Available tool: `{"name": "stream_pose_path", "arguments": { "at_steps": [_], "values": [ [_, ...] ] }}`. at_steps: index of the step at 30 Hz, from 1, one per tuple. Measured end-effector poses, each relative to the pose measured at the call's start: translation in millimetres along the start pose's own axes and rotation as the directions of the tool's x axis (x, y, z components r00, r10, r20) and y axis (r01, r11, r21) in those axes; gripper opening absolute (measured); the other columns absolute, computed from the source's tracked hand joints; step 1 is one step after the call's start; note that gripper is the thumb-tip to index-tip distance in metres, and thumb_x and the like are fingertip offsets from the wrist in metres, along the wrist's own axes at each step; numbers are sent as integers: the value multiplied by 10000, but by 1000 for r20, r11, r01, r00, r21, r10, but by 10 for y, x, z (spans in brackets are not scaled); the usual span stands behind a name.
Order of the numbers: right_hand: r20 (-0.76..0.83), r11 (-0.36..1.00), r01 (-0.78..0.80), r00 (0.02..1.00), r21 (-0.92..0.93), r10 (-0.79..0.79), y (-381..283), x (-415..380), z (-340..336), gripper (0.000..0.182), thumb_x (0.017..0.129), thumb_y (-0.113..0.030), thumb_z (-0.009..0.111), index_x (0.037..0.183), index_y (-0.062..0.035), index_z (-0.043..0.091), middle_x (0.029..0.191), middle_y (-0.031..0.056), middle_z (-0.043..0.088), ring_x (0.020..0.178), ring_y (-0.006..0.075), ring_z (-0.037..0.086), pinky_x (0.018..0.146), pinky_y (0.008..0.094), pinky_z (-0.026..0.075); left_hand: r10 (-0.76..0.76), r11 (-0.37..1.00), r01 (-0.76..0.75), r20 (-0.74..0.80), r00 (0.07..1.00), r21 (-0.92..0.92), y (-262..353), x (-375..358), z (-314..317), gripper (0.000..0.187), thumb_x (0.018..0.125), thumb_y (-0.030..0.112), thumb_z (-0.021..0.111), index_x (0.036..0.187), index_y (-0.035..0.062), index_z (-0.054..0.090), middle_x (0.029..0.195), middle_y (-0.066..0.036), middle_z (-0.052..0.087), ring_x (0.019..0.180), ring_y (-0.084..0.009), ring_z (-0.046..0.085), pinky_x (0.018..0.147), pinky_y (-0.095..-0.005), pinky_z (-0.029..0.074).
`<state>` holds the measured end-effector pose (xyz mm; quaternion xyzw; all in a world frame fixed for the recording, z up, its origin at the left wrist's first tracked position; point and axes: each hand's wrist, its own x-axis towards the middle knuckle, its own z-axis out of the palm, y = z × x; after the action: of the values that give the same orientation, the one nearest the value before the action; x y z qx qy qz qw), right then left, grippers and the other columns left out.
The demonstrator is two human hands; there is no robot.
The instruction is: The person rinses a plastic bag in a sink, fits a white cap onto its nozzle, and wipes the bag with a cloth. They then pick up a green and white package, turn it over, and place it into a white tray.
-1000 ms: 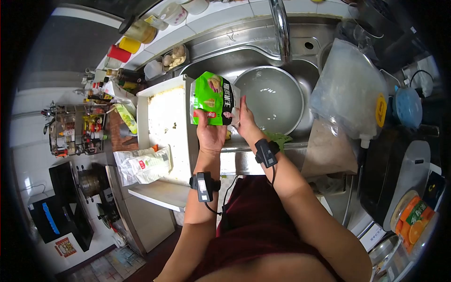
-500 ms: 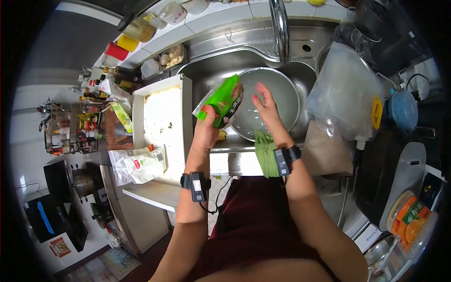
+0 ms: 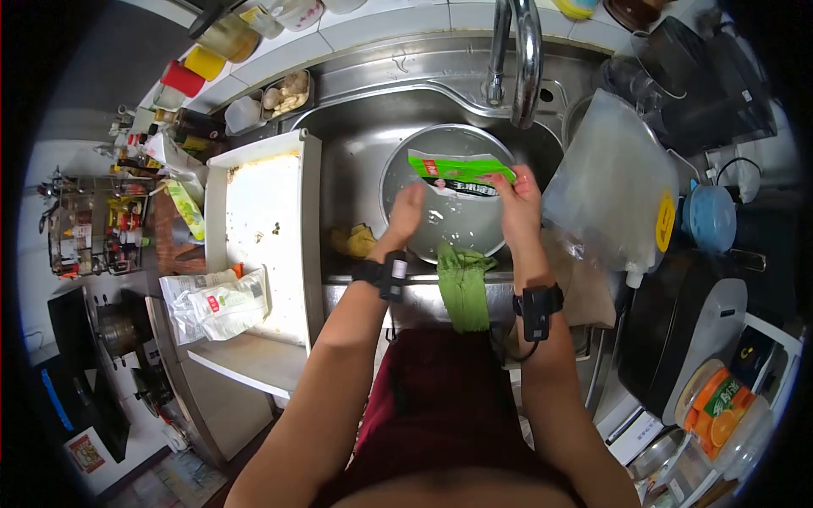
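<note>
**Packet tipped over the bowl**

Fingertips of the right hand (image 3: pixel 518 196) pinch the right end of a green packet (image 3: pixel 461 169), holding it flat across the upper middle of the frame, above a metal bowl (image 3: pixel 398 173) in the sink (image 3: pixel 356 127). The left hand (image 3: pixel 406 212) is held loosely spread just under the packet's left end, gripping nothing. Emptying the packet into the bowl looks like the step in hand; the next move likely calls for tilting or shaking it. A green cloth (image 3: pixel 463 284) hangs over the sink's front edge, under the tap (image 3: pixel 517 51).

One green packet (image 3: pixel 460 172), one bowl (image 3: pixel 398 169), two hands.
</note>
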<state>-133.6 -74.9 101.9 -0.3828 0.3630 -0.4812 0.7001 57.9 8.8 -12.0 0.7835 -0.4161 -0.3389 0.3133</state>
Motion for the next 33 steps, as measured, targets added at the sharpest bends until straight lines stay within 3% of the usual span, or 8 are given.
{"name": "stream_pose_path", "arguments": {
  "at_steps": [4, 10, 13, 16, 24, 25, 28, 33],
  "values": [
    [-38, 999, 16, 999, -52, -18, 76, 18, -92, 130, 835, -62, 602, 926, -33, 514, 888, 31, 587, 810, 89, 535, 760, 216, 408, -20, 671, -165, 239, 971, 723, 206, -164, 372, 461, 819, 422, 506, 1202, 164, 521, 1311, -165, 414, 1232, -335, 359, 1008, -464, 276],
    [7, 999, 43, 999, 18, -43, 131, -9, -37, 138, 835, -79, 608, 932, -38, 519, 904, 32, 591, 840, 94, 544, 795, 228, 408, -224, 777, -68, 376, 899, 626, 233, -146, 316, 425, 825, 426, 504, 1157, 166, 549, 1288, -156, 445, 1207, -335, 393, 996, -441, 301],
    [16, 998, 30, 999, 50, -31, 105, -48, 48, 94, 852, -31, 564, 898, -57, 487, 894, 40, 594, 833, 101, 549, 794, 242, 417, -54, 997, 6, 698, 714, 71, -151, 46, 318, 430, 818, 421, 552, 1126, 122, 558, 1180, -163, 534, 1100, -352, 493, 925, -382, 383],
    [39, 997, 38, 998, 70, -41, 51, -82, 143, 88, 855, -31, 559, 902, -56, 489, 908, 40, 593, 854, 109, 550, 802, 254, 422, -49, 994, 71, 246, 968, -82, 407, -228, -99, 377, 792, 300, 655, 1048, 39, 562, 985, -129, 622, 979, -237, 567, 839, -246, 409],
    [177, 991, 35, 983, 130, -58, -132, -212, 524, 98, 857, -62, 568, 919, -49, 493, 902, 48, 597, 832, 119, 567, 796, 261, 436, -132, 690, -27, -163, 978, -723, 737, -713, -628, 781, 637, 0, 762, 1285, 50, 331, 1188, -79, 493, 1052, -163, 481, 865, -315, 428],
    [191, 995, 33, 980, 98, -52, -170, -243, 574, 81, 859, -52, 559, 905, -58, 492, 901, 45, 596, 836, 125, 571, 794, 268, 441, 82, 753, -174, -172, 982, -634, 638, -694, -705, 840, 613, 128, 796, 1311, 59, 335, 1162, -203, 513, 906, -294, 585, 806, -375, 462],
    [231, 996, 21, 972, 82, -39, -231, -287, 663, 73, 869, -54, 540, 931, -51, 503, 923, 53, 596, 849, 137, 573, 797, 281, 444, 25, 999, -25, -5, 1000, -28, 744, -847, -1131, 473, 666, 120, 756, 1089, 66, 550, 906, -106, 635, 769, -192, 595, 707, -301, 470],
    [280, 976, -75, 960, 202, 15, -404, -415, 967, 118, 871, -55, 535, 982, -33, 505, 965, 64, 594, 880, 140, 568, 815, 279, 435, 190, 948, -171, -46, 981, 268, 970, -1059, -1611, 394, 641, 143, 736, 998, 55, 593, 840, -148, 637, 790, -317, 611, 690, -387, 476]
  ]
}}
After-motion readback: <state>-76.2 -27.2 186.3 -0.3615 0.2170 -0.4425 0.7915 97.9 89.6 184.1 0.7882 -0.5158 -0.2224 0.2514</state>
